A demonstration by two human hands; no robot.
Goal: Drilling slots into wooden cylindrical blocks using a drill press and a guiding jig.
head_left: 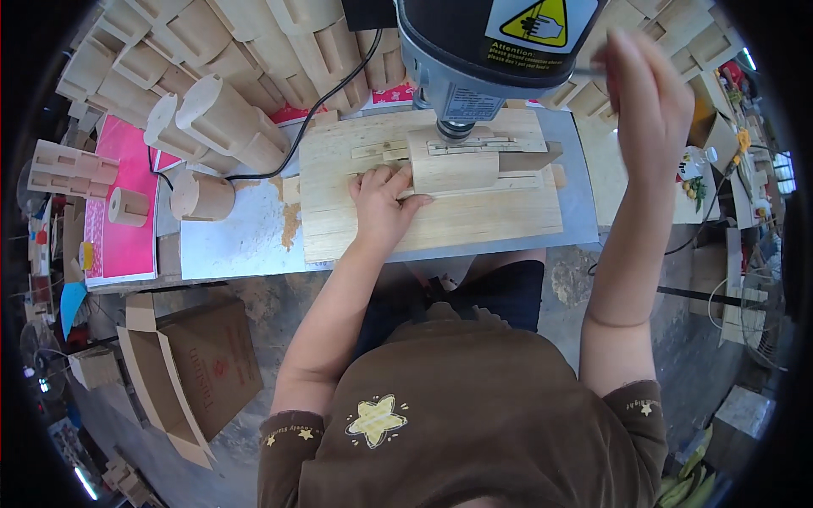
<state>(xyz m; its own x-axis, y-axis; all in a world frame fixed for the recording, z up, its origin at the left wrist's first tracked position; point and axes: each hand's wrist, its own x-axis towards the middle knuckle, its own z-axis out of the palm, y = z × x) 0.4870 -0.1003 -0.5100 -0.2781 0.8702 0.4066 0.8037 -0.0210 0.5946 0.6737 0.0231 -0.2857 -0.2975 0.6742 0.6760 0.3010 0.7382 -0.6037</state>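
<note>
My left hand [385,207] grips the left end of a pale wooden cylinder [457,169], fingers at its end and thumb along the near side. The cylinder lies on its side in a wooden jig [339,224] made of a flat board with strips. Directly above it stands a drill press [483,59], its chuck [454,131] close over the cylinder's far side; the drill tip is hard to make out. My right hand [648,97] is raised at the machine's right, somewhat blurred, with curled fingers around the end of a metal feed lever [587,73].
Cut wooden cylinders [224,123] stand at the left, with more stacked behind. A black cable [326,97] runs across the table at the back left. Sawdust [290,224] lies beside the jig. An open cardboard box [199,364] sits on the floor at left.
</note>
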